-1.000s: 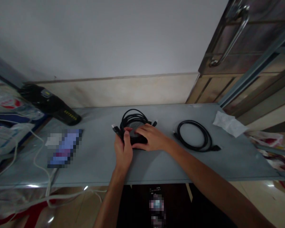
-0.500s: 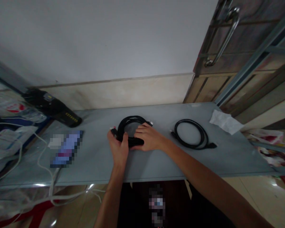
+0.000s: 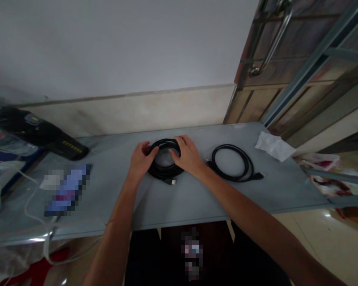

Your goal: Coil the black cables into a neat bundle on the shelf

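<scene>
A person's two bare hands rest on a coil of black cable [image 3: 164,172], which lies flat at the middle of a long grey tabletop [image 3: 193,208]. The left hand [image 3: 141,157] cups the ring at 10 o'clock, and the right hand [image 3: 187,155] lies over it at 2 o'clock. Both hands are open and wide, with fingers curved over the loops, and neither appears to clamp tightly. A small connector [image 3: 170,181] pokes out at 6 o'clock.

The coil looks light and soft, though its rubbery loops could slide apart. The surest hold would probably be on opposite sides of the ring, gathering all the loops together.

At 3 o'clock, just beside the right hand, lies a second, thinner coiled black cable [image 3: 226,145]. Beyond it, near 2 o'clock, is a crumpled white tissue [image 3: 274,145]. A black handheld device [image 3: 38,135] sits at 9 o'clock by the wall, and a pixelated flat object [image 3: 67,190] lies near 8 o'clock.
</scene>
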The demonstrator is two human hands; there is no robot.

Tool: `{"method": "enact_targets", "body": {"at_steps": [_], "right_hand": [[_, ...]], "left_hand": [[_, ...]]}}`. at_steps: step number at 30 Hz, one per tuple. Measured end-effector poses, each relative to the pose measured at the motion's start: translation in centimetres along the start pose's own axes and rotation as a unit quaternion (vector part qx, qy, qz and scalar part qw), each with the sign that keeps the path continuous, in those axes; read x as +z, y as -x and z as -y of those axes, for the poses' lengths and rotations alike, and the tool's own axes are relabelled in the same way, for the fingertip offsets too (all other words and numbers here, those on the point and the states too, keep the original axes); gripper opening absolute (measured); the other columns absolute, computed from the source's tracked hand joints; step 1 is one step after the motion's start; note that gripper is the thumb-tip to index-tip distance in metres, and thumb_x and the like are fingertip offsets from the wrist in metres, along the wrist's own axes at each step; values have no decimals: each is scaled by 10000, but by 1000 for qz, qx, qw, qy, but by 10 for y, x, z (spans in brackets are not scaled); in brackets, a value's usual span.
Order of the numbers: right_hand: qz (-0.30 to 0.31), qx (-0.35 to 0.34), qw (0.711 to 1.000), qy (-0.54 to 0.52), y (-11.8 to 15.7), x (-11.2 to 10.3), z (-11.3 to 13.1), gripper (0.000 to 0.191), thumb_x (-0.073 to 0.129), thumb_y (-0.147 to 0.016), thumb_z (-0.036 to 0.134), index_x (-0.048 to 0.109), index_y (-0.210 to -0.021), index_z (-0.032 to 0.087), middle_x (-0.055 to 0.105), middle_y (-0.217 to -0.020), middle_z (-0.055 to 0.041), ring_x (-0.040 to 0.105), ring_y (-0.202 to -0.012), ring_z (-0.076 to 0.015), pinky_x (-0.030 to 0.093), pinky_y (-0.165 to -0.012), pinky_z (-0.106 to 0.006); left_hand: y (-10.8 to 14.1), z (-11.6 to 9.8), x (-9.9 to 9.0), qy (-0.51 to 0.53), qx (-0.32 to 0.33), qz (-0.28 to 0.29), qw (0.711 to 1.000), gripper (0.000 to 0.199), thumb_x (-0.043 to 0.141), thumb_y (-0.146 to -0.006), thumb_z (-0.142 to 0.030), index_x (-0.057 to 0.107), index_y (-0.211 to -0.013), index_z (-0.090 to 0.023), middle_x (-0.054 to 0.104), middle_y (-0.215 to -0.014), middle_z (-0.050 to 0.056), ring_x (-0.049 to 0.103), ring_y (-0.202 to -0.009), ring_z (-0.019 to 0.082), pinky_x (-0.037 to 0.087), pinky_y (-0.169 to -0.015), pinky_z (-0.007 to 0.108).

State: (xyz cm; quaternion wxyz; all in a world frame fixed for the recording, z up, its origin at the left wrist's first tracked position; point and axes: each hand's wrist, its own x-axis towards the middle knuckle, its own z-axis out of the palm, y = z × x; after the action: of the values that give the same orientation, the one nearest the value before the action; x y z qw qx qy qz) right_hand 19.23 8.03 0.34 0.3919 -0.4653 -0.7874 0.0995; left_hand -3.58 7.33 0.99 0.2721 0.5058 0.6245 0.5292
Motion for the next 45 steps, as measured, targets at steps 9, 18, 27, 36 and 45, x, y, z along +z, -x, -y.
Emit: {"method": "enact_targets", "body": {"at_steps": [9,18,27,36,45], "right_hand": [[15,25,1000,-8,-2,-2,-6,291,647,-1109,330,698,-1380,236,747,-1394,-115,722,-1279,-316,619,-1109,-485],[3,26,999,-23,-6,-10,-12,174,667,-1103,249,776,-1239,238,804,-1285,-78,761,-1206,-274,607,-1085,-435],[-52,29,998,-37,-6,-14,-13,219,634,-1145,382,753,-1039,233,801,-1081,-85,748,-1051,-257,579,-982,-400],[-125,-28,992,-11,6,-57,3,195,575,-1152,397,677,-1103,238,768,-1109,-97,719,-1100,-272,559,-1026,-442],[9,50,968,248,130,-167,-41,673,686,-1021,781,631,-1344,194,736,-1271,-189,699,-1181,-404,553,-1013,-569]], "left_hand": [[-11,-1,10,39,83,107,990,339,932,-826,-269,883,-1159,-225,866,-1130,80,769,-1089,321,569,-1148,471],[8,-10,8,-33,129,128,983,467,882,-871,-381,818,-1303,-214,823,-1258,110,751,-1200,349,530,-1208,531],[11,-13,6,-51,143,166,974,474,807,-932,-486,776,-1318,-211,818,-1325,119,768,-1213,329,566,-1169,517],[6,-6,6,-39,142,171,974,404,791,-946,-488,793,-1246,-218,837,-1265,119,777,-1176,328,583,-1124,516],[8,-10,6,-36,230,121,965,308,731,-1010,-441,766,-1219,-218,800,-1265,122,756,-1171,300,602,-1069,501]]}}
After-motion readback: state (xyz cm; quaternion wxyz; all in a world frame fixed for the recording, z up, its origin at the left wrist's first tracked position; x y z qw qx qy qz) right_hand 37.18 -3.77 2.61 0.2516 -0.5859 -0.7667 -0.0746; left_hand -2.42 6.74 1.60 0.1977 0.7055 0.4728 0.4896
